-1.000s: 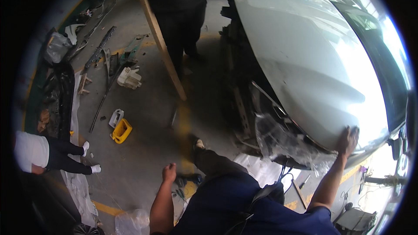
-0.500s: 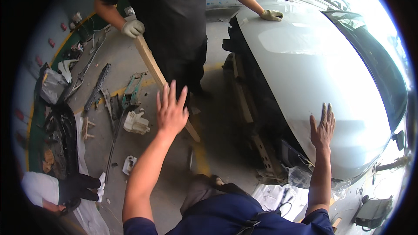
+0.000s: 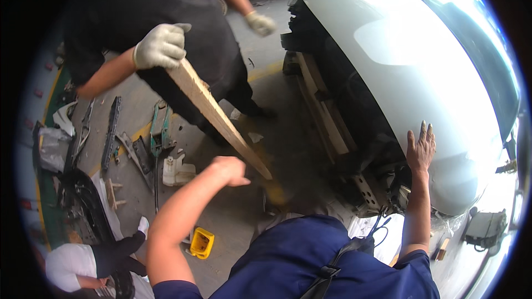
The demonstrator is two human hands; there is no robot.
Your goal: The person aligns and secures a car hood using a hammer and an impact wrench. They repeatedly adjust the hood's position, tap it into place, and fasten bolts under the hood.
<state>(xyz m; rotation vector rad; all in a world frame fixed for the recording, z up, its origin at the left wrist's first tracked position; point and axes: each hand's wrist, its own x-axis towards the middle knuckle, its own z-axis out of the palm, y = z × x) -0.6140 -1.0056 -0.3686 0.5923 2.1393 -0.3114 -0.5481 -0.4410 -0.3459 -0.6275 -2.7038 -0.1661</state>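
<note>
My right hand lies flat with its fingers stretched out on the front edge of a silver car hood. My left hand is in the air, bent at the wrist; its fingers are mostly hidden and I cannot tell how they are held. Just beyond it a long wooden beam slants down toward the floor. A co-worker's gloved hand grips the beam's upper end. The co-worker's other gloved hand hangs free beside the car.
Beneath the hood the car's front is open, with a wooden beam and a perforated metal bar. Removed car parts, a white plastic tank and a yellow container lie at left. Another person is at lower left.
The co-worker has come closer with the beam and taken the other hand off the hood. My left hand has turned downward from spread fingers. My right hand stays on the hood.
</note>
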